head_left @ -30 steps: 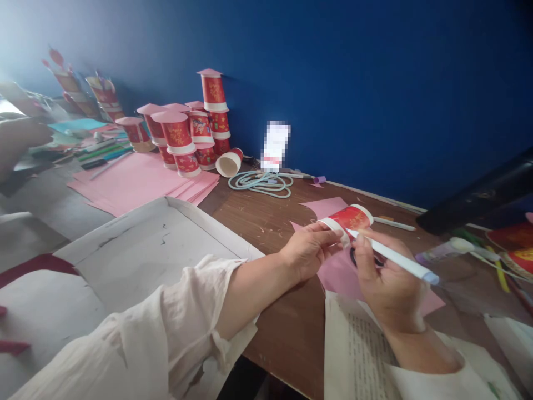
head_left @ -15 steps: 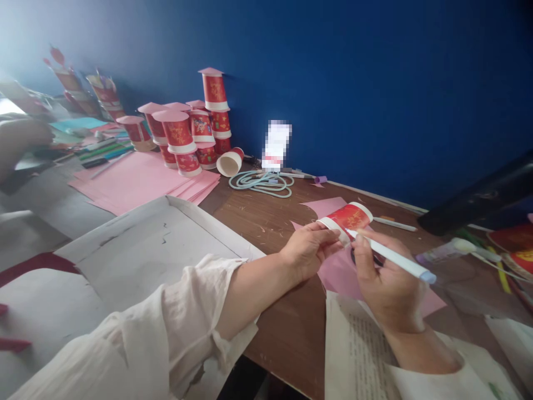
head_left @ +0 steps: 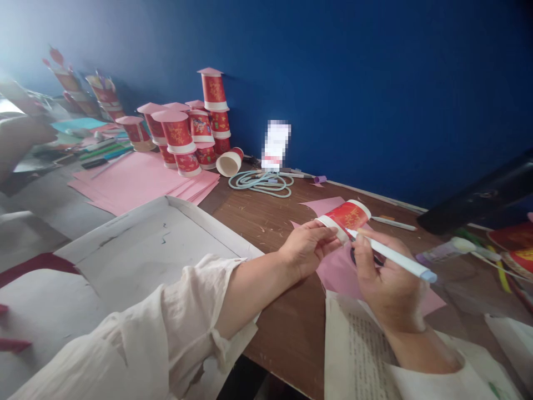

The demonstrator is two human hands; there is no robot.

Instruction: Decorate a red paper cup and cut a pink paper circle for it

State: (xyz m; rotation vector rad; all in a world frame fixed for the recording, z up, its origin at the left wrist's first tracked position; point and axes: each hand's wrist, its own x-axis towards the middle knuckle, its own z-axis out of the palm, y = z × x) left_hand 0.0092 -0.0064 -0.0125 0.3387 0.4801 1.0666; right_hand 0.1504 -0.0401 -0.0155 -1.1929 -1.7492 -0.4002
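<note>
My left hand (head_left: 310, 247) grips a red paper cup (head_left: 346, 214) by its white rim end, the cup lying on its side. A white marker (head_left: 395, 257) sits between the fingers of my right hand (head_left: 385, 283), its tip touching or very close to the cup's side. Under both hands lie pieces of pink paper (head_left: 339, 272). Dark scissor-like loops (head_left: 377, 258) show partly behind my right fingers; the rest of that object is hidden.
Stacked red cups with pink paper tops (head_left: 177, 130) stand at the back left, beside pink sheets (head_left: 133, 178). A white box lid (head_left: 125, 250) lies left. A coiled cable (head_left: 262, 183) rests below a phone (head_left: 275, 145). Printed paper (head_left: 345, 344) lies in front. Another person's arm (head_left: 20, 139) shows far left.
The cup has turned or shifted very slightly in my left hand. My right hand and the marker stay almost in the same place.
</note>
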